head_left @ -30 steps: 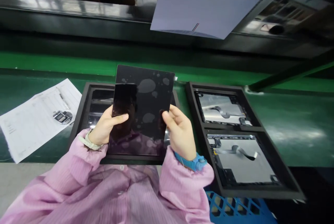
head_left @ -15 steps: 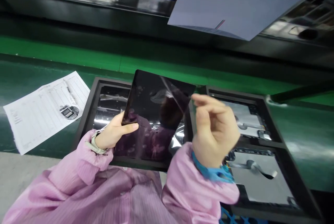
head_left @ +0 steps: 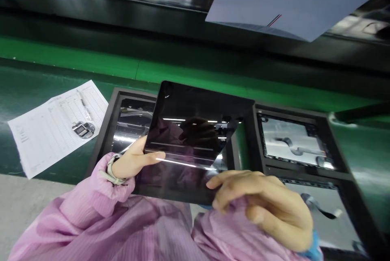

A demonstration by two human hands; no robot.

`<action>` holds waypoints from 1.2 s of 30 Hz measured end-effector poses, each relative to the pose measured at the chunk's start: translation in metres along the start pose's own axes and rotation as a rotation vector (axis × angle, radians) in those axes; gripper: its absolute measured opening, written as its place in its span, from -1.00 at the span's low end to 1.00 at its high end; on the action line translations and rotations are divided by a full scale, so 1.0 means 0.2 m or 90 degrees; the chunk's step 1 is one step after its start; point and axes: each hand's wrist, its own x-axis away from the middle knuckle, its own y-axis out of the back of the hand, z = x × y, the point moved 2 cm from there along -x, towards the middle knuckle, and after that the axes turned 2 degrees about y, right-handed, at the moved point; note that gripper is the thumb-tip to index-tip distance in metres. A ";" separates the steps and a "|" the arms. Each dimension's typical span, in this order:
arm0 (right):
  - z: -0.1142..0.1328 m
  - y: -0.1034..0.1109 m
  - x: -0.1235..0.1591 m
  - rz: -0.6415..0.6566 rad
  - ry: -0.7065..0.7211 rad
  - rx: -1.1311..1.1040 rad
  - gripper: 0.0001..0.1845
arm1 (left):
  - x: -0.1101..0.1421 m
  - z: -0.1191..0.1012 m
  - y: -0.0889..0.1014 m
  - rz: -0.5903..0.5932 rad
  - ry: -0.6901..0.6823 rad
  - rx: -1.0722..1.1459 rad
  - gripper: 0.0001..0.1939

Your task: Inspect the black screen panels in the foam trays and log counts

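Note:
A glossy black tablet screen [head_left: 189,131] is tilted in front of me, with light strips and a hand reflected in it. My left hand [head_left: 134,159] grips its left edge, thumb on the front face and the other fingers behind. Close to the screen's lower right edge is my right hand [head_left: 268,204], fingers bent and apart, with nothing visible in it. Whether its fingertips touch the glass I cannot tell. Beneath the screen lies a dark tray [head_left: 105,131] holding a shiny black panel [head_left: 134,119], partly covered.
At the right, another black tray [head_left: 338,143] holds silver-backed panels [head_left: 292,137] with ribbon cables. On the left lie a printed sheet [head_left: 45,131], a pen [head_left: 83,104] and a small round gauge [head_left: 83,130]. A large white board [head_left: 283,1] hangs over the upper right.
My right hand has come down from the screen's upper right corner to its lower right, its pinched fingers spreading. The bubble-like marks on the screen no longer show. My left hand keeps its grip.

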 end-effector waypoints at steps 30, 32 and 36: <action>0.11 -0.36 -0.38 -0.272 -0.008 0.746 -0.71 | 0.02 -0.06 -0.01 0.062 -0.101 -0.095 -0.63; 0.11 -0.36 -0.39 -0.260 0.010 0.766 -0.75 | 0.01 -0.07 -0.01 0.078 -0.136 -0.140 -0.62; 0.11 -0.37 -0.40 -0.254 0.033 0.784 -0.77 | 0.02 -0.06 -0.01 0.117 -0.149 -0.152 -0.65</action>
